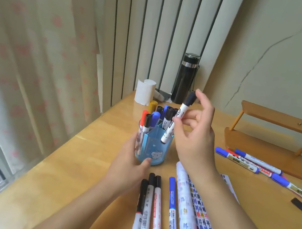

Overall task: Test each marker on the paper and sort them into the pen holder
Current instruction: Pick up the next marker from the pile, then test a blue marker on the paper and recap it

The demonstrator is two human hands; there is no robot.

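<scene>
My left hand (131, 160) grips the side of the blue pen holder (152, 150), which stands on the desk with several capped markers upright in it. My right hand (194, 132) pinches a white marker with a dark cap (178, 118), tilted, its lower end at the holder's rim. The paper (195, 215), covered in blue, black and red scribbles, lies under my right forearm. Several markers (151, 210) lie side by side in front of the holder. More markers (248, 162) lie at the right.
A black flask (185, 78) and a white paper roll (145, 92) stand at the desk's far edge by the radiator. A wooden stand (272, 136) sits at the right. A curtain hangs at the left beyond the desk edge.
</scene>
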